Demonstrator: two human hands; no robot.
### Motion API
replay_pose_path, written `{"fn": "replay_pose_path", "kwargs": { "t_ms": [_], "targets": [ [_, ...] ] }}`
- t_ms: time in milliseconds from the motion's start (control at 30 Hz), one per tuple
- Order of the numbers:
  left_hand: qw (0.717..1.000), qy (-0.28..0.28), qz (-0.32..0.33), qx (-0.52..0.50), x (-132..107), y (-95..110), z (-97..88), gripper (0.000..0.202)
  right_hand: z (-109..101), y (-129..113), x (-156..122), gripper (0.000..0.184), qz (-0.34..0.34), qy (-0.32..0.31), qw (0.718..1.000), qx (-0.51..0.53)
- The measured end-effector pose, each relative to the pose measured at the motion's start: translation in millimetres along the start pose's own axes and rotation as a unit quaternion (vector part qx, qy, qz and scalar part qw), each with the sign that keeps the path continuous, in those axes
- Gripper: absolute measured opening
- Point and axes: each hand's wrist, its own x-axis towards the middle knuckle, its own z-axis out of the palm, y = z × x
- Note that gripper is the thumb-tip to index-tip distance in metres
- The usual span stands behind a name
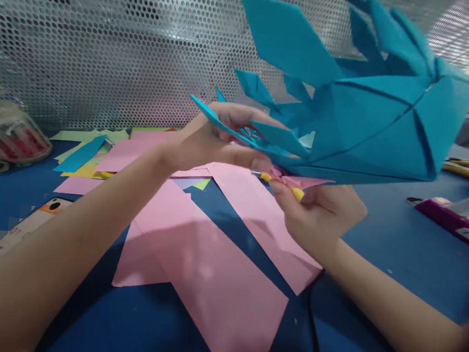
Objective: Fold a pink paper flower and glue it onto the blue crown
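Blue paper model (382, 126) is held up above the tabletop (387, 229), toward two o'clock from the middle of the view. Its lower edge is gripped at the left end by the left hand (215, 138), near the centre, with the thumb beneath. At about four o'clock, a yellow-handled tool (298, 194) and a small pink folded piece (306, 182) are pinched in the right hand (322, 212), just under the model. Folding of the blue body looks largely done: its sides are creased and many pointed flaps are spread out. The pink piece is partly shaped, by the look of it; whether it is joined to the blue cannot be told. Left unworked, it seems, are the flat pink sheets (226, 264) lying toward six o'clock.
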Motion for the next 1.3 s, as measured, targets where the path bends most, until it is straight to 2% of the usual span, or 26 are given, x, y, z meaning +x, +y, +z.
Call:
{"fn": "replay_pose_path", "kwargs": {
  "t_ms": [100, 167, 267, 333, 533, 667, 767, 833, 933, 1000, 1067, 1167, 1200, 1300],
  "targets": [
    [0.992, 0.123, 0.02, 0.019, 2.8, -16.3, 9.9, 0.028, 4.0, 2.7, 4.2, 0.046, 0.015, 0.015, 0.999, 0.042],
    [0.977, 0.209, 0.025, 0.027, 3.6, -31.9, 15.7, 0.027, 7.6, 6.6, 7.4, 0.036, 0.038, 0.025, 0.995, 0.091],
    [0.926, 0.371, 0.031, 0.059, 1.4, -53.2, 25.4, 0.042, 13.6, 12.5, 11.2, 0.026, 0.087, 0.024, 0.982, 0.166],
    [0.902, 0.425, 0.03, 0.075, -2.2, -61.0, 34.3, 0.035, 17.4, 15.3, 11.7, 0.023, 0.119, 0.007, 0.971, 0.207],
    [0.929, 0.359, -0.014, 0.082, -11.4, -61.0, 62.6, 0.036, 23.6, 20.8, 6.9, 0.027, 0.191, -0.069, 0.936, 0.289],
    [0.929, 0.351, -0.026, 0.116, -13.2, -68.1, 66.9, 0.024, 25.8, 22.8, 6.3, 0.033, 0.219, -0.083, 0.913, 0.335],
    [0.928, 0.339, -0.012, 0.155, -12.1, -69.3, 59.8, 0.019, 29.1, 23.8, 7.3, 0.035, 0.236, -0.085, 0.892, 0.376],
    [0.929, 0.328, 0.009, 0.173, -9.9, -62.4, 49.4, 0.019, 31.7, 25.0, 7.6, 0.036, 0.246, -0.083, 0.878, 0.402],
    [0.932, 0.315, 0.028, 0.176, -6.0, -46.1, 29.1, 0.036, 35.2, 27.4, 7.3, 0.037, 0.258, -0.075, 0.859, 0.437],
    [0.925, 0.345, 0.026, 0.16, -4.0, -39.6, 19.1, 0.042, 36.8, 29.0, 6.8, 0.036, 0.264, -0.07, 0.846, 0.459],
    [0.91, 0.394, 0.007, 0.128, -3.4, -41.9, 18.0, 0.043, 38.0, 30.7, 6.2, 0.029, 0.27, -0.066, 0.833, 0.478],
    [0.898, 0.433, -0.055, 0.051, -5.5, -59.4, 36.7, 0.026, 38.9, 33.4, 6.2, 0.015, 0.291, -0.064, 0.812, 0.502],
    [0.901, 0.425, -0.085, 0.019, -7.0, -66.4, 46.8, 0.024, 39.0, 34.1, 6.6, 0.013, 0.301, -0.063, 0.804, 0.509],
    [0.911, 0.357, -0.184, -0.091, -13.3, -80.3, 76.7, 0.034, 38.4, 33.4, 8.2, 0.017, 0.33, -0.061, 0.778, 0.531]
  ]
}}
